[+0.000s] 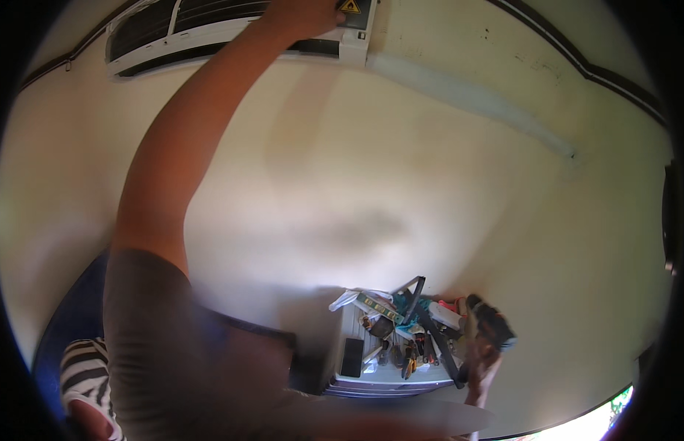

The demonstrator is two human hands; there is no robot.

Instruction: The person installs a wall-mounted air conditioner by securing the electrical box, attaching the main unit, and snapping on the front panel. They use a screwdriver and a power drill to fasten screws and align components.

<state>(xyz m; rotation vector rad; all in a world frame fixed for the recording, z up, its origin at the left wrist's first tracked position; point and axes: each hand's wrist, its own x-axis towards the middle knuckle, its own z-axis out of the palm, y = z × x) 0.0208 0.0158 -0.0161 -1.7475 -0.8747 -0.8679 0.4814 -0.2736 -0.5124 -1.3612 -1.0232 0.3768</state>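
Left hand (304,16) at air conditioner (210,31), cannot tell its grip; right hand (484,363) grasping power drill (492,323).

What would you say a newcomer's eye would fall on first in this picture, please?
Probably the long bare left arm, sweeping up the left half to the left hand at the white wall unit along the top edge. Next might come the jumbled tools right of centre, low down, and just beside them the dark power tool in the right hand.
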